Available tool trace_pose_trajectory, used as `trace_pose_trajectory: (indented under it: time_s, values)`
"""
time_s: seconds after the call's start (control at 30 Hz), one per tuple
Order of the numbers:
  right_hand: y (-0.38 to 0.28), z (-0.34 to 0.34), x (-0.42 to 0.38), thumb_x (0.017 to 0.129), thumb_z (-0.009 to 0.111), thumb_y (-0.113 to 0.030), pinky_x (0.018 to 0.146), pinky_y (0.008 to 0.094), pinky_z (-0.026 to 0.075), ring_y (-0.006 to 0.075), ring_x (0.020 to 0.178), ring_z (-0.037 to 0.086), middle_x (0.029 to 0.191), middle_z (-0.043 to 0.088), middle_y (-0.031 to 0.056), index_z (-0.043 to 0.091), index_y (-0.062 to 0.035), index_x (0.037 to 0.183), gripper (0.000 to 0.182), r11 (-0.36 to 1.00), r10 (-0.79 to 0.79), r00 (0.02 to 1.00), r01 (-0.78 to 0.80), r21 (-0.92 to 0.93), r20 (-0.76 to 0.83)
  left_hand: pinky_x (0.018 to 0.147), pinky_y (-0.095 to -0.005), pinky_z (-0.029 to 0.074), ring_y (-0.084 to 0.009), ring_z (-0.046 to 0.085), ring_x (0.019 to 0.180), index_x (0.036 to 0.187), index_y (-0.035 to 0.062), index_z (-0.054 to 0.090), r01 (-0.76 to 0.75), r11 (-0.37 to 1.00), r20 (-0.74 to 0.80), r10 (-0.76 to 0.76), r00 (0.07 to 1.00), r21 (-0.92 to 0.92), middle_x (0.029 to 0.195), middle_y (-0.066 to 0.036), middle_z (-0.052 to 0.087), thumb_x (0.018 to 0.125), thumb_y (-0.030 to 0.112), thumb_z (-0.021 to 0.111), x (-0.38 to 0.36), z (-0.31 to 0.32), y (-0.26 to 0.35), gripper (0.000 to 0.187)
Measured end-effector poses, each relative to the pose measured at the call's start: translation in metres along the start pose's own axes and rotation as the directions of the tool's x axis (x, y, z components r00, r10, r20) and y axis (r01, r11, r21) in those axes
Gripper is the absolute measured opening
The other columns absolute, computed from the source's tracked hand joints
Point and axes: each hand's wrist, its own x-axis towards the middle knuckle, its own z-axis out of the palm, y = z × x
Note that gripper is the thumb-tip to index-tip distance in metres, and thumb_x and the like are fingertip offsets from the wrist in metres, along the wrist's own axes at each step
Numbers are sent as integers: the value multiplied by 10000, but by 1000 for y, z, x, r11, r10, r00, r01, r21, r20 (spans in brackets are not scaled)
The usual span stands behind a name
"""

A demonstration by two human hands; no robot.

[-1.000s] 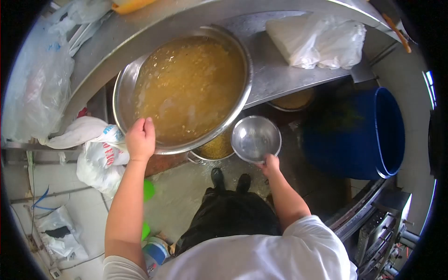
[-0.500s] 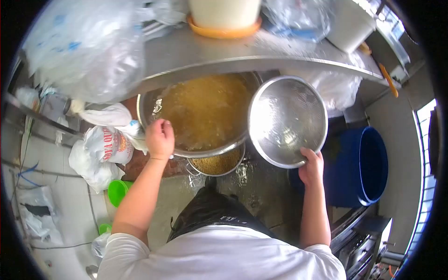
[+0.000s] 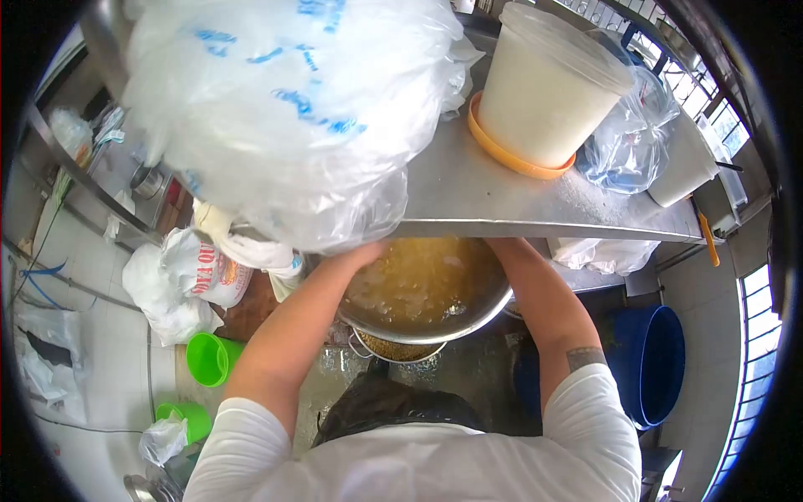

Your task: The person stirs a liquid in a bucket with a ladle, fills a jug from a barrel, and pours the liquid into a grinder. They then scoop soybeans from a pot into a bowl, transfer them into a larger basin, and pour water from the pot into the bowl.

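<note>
A large metal basin (image 3: 401, 333) of cloudy yellow-brown liquid (image 3: 410, 289) stands partly under a steel shelf. My left hand (image 3: 365, 254) reaches over the basin's left side, its fingers hidden behind the plastic bags and shelf edge. On the other side, my right hand (image 3: 504, 244) shows only near the wrist at the basin's far right, the rest covered by the shelf. What either hand holds cannot be seen. Below the basin's near rim sits a smaller handled pot (image 3: 400, 353) with yellowish grains in it. The strainer is out of sight.
A bundle of clear plastic bags (image 3: 284, 109) hangs over the steel shelf (image 3: 468, 201), beside a white lidded tub (image 3: 544, 92) on an orange dish. Blue barrels (image 3: 644, 364) stand at right. Green buckets (image 3: 209, 360) and a printed white sack (image 3: 213, 272) are at left.
Both my arms have stretched forward under the shelf. The metal strainer that my right hand held beside the basin is no longer visible. The camera view has shifted, showing more of the shelf top.
</note>
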Motion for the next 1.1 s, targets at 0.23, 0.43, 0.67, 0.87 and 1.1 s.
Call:
trace_pose_trajectory:
  time_s: [0.23,0.43,0.67,0.87,1.1]
  values:
    - [-1,-10,1,893,619,-75,1071,485,464,411,1226,592,1286,648,239,634,-17,1279,391,982,60,989,-83,168,136,1194,-474,363,-370,458,1441,1566,112,417,-30,999,226,23,974,25,1605,-178,427,999,417,522,53,48,-40,653]
    - [6,-30,-11,892,597,-55,1084,489,454,403,1238,588,1295,646,236,633,-19,1286,398,900,123,976,-185,394,179,1180,-418,384,-352,503,1413,1388,78,624,326,940,255,-292,922,-101,1500,-207,549,874,266,580,56,108,-44,550]
    - [3,-15,-63,861,532,-64,990,452,537,434,1160,664,1249,664,321,483,8,1467,612,827,422,637,-562,15,646,1077,-427,458,-375,602,1299,1240,27,710,526,830,478,-390,787,-188,1404,-226,624,930,285,547,27,106,-25,435]
    - [-49,-24,-98,848,539,-11,965,429,569,409,1132,688,1253,698,251,394,-27,1564,731,648,437,568,-736,194,697,1067,-477,457,-357,592,1275,1371,4,610,656,565,536,-393,747,-500,1372,-212,631,984,266,508,6,121,-28,478]
    - [-91,-26,-111,840,682,-42,965,535,565,413,1127,672,1223,692,176,658,-3,1229,392,8,277,342,-935,354,898,1086,-613,409,-382,417,1436,1582,74,357,721,286,644,-323,693,-632,1647,-173,331,1076,415,430,-30,36,23,614]
